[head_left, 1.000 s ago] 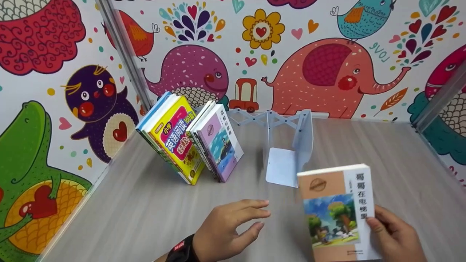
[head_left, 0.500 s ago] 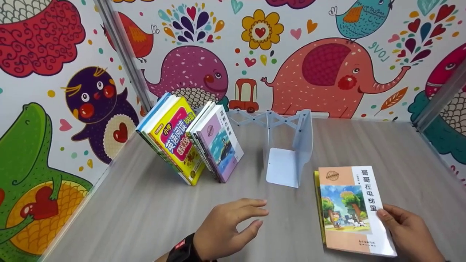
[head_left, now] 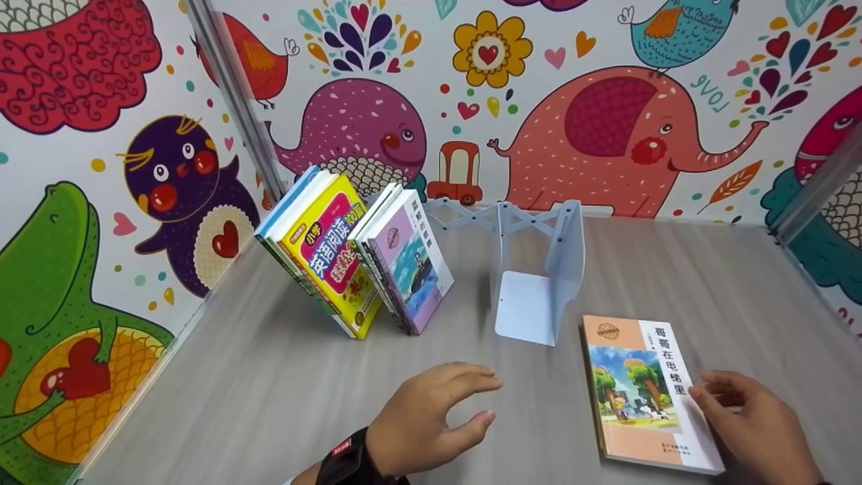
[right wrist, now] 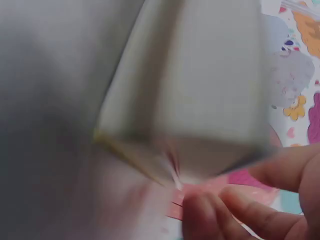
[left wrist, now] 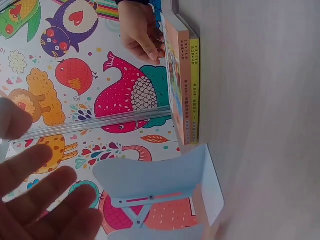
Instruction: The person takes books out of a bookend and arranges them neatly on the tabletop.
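Note:
An orange-and-white paperback (head_left: pixel 640 391) with a tree picture lies flat at the table's right. In the left wrist view, this paperback (left wrist: pixel 177 75) rests on a yellow-spined book (left wrist: pixel 195 90). My right hand (head_left: pixel 757 417) is at the paperback's right edge, thumb near its cover and fingers loosely bent; the right wrist view is blurred, with fingers (right wrist: pixel 200 212) beside the page edges. My left hand (head_left: pixel 431 417), wearing a black wristband (head_left: pixel 347 461), hovers with fingers spread and holds nothing. It is nearest to the pale metal bookend rack (head_left: pixel 525 306).
Several books stand leaning at the left of the rack, among them a yellow one (head_left: pixel 330 256) and a purple one (head_left: pixel 411 269). Walls printed with cartoon animals, such as an elephant (head_left: pixel 599 148), bound the table (head_left: pixel 269 404) at back and sides.
My right hand has lowered the orange paperback to the table, slightly rightward, and its fingers have loosened at the edge. The left hand has barely moved. The head view has shifted slightly.

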`<state>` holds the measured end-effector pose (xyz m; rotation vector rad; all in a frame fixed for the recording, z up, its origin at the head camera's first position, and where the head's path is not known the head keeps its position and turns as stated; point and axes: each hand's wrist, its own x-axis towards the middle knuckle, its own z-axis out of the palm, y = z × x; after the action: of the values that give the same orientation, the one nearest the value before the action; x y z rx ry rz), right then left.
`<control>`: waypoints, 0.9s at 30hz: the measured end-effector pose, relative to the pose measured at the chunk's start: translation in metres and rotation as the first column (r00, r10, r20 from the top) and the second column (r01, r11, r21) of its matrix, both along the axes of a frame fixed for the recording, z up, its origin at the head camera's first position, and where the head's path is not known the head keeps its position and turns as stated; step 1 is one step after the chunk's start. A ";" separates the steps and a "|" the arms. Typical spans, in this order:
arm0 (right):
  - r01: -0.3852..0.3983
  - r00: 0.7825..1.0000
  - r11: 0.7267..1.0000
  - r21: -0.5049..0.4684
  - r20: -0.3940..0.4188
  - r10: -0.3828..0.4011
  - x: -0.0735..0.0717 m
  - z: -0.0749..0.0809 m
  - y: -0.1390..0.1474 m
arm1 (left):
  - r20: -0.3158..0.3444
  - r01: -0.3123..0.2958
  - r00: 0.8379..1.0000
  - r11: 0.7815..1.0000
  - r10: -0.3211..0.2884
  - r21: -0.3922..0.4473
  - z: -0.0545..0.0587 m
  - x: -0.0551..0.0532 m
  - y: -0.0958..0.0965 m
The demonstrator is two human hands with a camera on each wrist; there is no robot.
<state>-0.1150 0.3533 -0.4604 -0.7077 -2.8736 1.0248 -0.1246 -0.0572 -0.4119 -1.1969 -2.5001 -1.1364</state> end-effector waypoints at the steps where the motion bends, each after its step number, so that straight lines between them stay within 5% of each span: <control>1: -0.017 1.000 1.000 0.007 -0.011 0.017 0.002 0.003 -0.004 | -0.004 -0.002 1.000 1.000 0.002 -0.004 0.000 0.000 0.000; 5: -0.193 0.978 0.981 0.024 -0.071 0.194 0.010 0.016 -0.025 | 0.002 -0.003 1.000 1.000 0.003 -0.011 -0.001 0.000 0.001; 12: -0.522 0.846 0.853 0.000 -0.122 0.518 0.027 0.037 -0.075 | 0.013 0.025 1.000 1.000 -0.025 0.005 -0.002 0.002 0.006; 15: -0.629 0.762 0.775 0.055 -0.151 0.629 0.030 0.042 -0.097 | -0.001 0.053 0.999 0.999 -0.053 0.006 -0.004 0.005 0.007; 20: -0.755 0.563 0.606 0.251 -0.226 0.795 0.027 0.041 -0.117 | -0.079 0.082 0.993 0.997 -0.082 -0.005 -0.006 0.005 0.009; 22: -0.772 0.518 0.567 0.287 -0.231 0.823 0.027 0.039 -0.120 | -0.115 0.057 0.992 0.998 -0.058 -0.013 -0.004 0.002 0.007; 24: -0.780 0.497 0.547 0.304 -0.231 0.837 0.027 0.037 -0.122 | -0.153 0.008 0.988 1.000 -0.011 -0.024 -0.001 -0.005 0.003; 27: -0.780 0.500 0.545 0.308 -0.217 0.839 0.027 0.034 -0.123 | -0.240 -0.086 0.968 0.995 0.073 -0.043 0.000 -0.022 -0.006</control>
<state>-0.0884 0.2299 -0.4261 0.9042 -2.8519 0.7569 -0.1464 -0.0634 -0.4115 -1.1583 -2.3855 -0.8556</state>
